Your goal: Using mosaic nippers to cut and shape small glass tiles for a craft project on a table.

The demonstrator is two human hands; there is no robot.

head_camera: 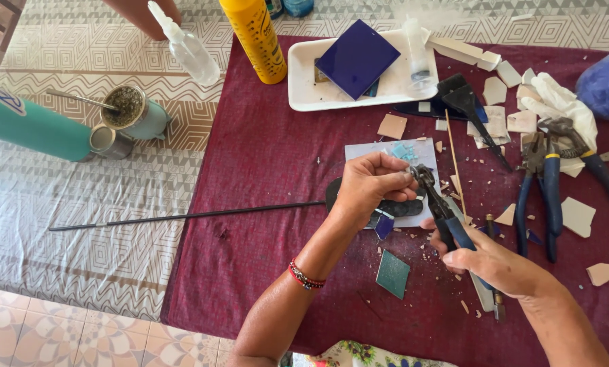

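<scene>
from the head view, the left hand (pixel 369 187) pinched a small tile piece (pixel 408 171) up off the bench (pixel 263 177), its grip narrow, so the blue-handled nippers (pixel 440 207) in the right hand (pixel 484 261) could bite its edge. a teal tile (pixel 392 274) lay at six o'clock, spare pliers (pixel 542 197) at three; shards crowded the right side.

Table (pixel 80 177) covered by patterned grey cloth, with dark red cloth (pixel 263 170) laid over right part. On patterned cloth: teal flask (pixel 32 126), cup with metal straw (pixel 131 112), clear squeeze bottle (pixel 189 47). On red cloth: yellow bottle (pixel 257 41), white tray (pixel 304 88), green tile (pixel 393 274), blue-handled pliers (pixel 539 197), scattered tile fragments (pixel 578 216). Thin black rod (pixel 182 217) across both cloths.
</scene>
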